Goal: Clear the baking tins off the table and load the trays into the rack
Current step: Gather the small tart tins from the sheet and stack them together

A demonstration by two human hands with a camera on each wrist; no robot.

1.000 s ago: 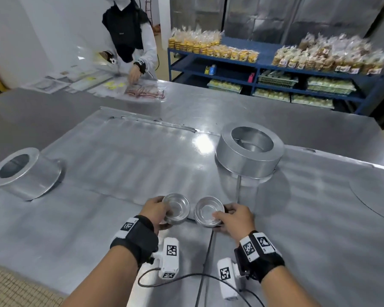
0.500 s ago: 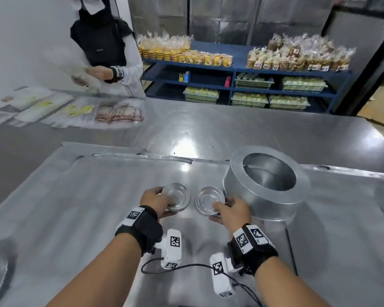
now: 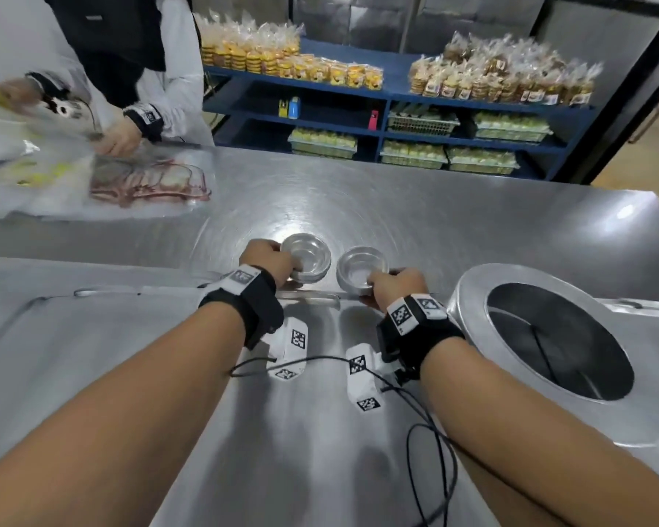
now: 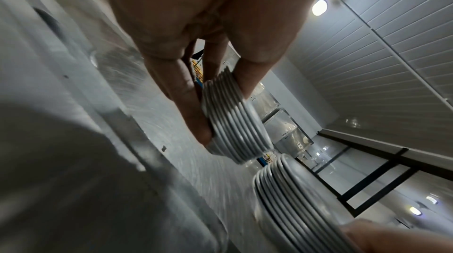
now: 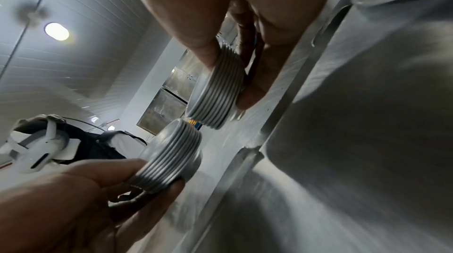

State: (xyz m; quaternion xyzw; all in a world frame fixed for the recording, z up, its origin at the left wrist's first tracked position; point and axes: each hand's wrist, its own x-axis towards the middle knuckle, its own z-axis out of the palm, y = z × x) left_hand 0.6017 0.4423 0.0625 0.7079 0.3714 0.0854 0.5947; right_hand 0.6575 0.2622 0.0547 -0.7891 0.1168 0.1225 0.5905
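Two stacks of several small round metal baking tins are held side by side low over the steel table. My left hand grips the left stack by its near side, thumb on the rim. In the left wrist view the fingers pinch that stack across its ribbed edges. My right hand grips the right stack the same way, and the right wrist view shows this stack pinched between thumb and fingers. Whether the stacks touch the table I cannot tell.
A large metal ring tin stands just right of my right wrist. A person handles plastic bags at the table's far left. Blue shelves with packed bread stand behind the table. A black cable hangs under my wrists.
Both hands have carried their tin stacks forward, past the far edge of the raised sheet. The large ring tin now lies nearer and to my right.
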